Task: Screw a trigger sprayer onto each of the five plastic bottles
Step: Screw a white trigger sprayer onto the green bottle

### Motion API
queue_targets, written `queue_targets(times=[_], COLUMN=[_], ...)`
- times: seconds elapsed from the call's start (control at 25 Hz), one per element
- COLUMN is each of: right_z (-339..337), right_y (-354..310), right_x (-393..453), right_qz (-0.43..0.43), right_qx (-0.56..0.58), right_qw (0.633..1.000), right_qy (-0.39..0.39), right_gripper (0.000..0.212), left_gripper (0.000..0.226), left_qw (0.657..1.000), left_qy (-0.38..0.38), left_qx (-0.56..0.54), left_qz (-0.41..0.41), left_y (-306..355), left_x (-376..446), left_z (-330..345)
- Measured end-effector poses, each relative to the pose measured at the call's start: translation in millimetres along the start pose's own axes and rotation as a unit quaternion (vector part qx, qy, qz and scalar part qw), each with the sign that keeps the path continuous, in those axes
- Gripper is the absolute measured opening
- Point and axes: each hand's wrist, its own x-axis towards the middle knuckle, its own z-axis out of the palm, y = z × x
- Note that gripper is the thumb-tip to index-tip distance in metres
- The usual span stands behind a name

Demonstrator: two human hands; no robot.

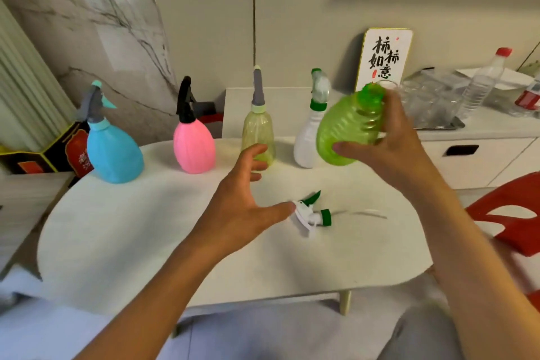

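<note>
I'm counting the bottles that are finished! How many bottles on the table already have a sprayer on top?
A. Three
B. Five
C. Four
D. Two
C. The blue bottle, pink bottle, yellowish bottle and white bottle each stand with a sprayer on, while the green bottle in the right hand has a bare neck and its sprayer lies on the table.

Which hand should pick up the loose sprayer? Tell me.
Left. The left hand is open, thumb beside the loose sprayer on the table; the right hand holds the green bottle.
</note>
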Motion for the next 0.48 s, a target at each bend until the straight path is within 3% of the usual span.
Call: queue_targets(times=[0.08,0.12,0.24,0.32,0.36,0.4,0.44,0.48], right_z=[30.7,44.0,49.1,39.9,37.6,39.3,44.8,54.0], right_y=[-15.7,-19.6,-21.5,-7.8,2.8,15.4,28.6,41.4], right_x=[-32.7,-43.1,-42.6,-30.8,-24.9,-20.2,-17.8,-18.8], right_qz=[-0.002,0.007,0.039,0.086,0.093,0.082,0.064,0.057], right_qx=[0.116,0.162,0.243,0.227,0.137,-0.035,-0.241,-0.415], right_qw=[0.973,0.953,0.919,0.926,0.95,0.966,0.937,0.87], right_qy=[-0.199,-0.258,-0.308,-0.288,-0.264,-0.243,-0.245,-0.259], right_gripper=[0.075,0.071,0.047,0.034,0.029,0.025,0.023,0.022], left_gripper=[0.103,0.104,0.096,0.095,0.095,0.095,0.094,0.094], left_qw=[0.999,0.997,0.995,0.994,0.994,0.994,0.994,0.994], left_qy=[0.0,0.002,0.03,0.05,0.055,0.058,0.06,0.062], left_qx=[-0.015,-0.019,0.019,0.053,0.06,0.064,0.07,0.077], left_qz=[0.05,0.071,0.091,0.084,0.074,0.063,0.053,0.043], left_y=[8.2,10.9,14.8,10.8,7.2,3.3,-0.8,-4.7], left_x=[-8.6,-12.8,-21.8,-24.7,-25.3,-25.9,-26.3,-26.8], left_z=[-2.4,-4.6,-14.8,-22.7,-26.3,-29.8,-32.9,-35.6])
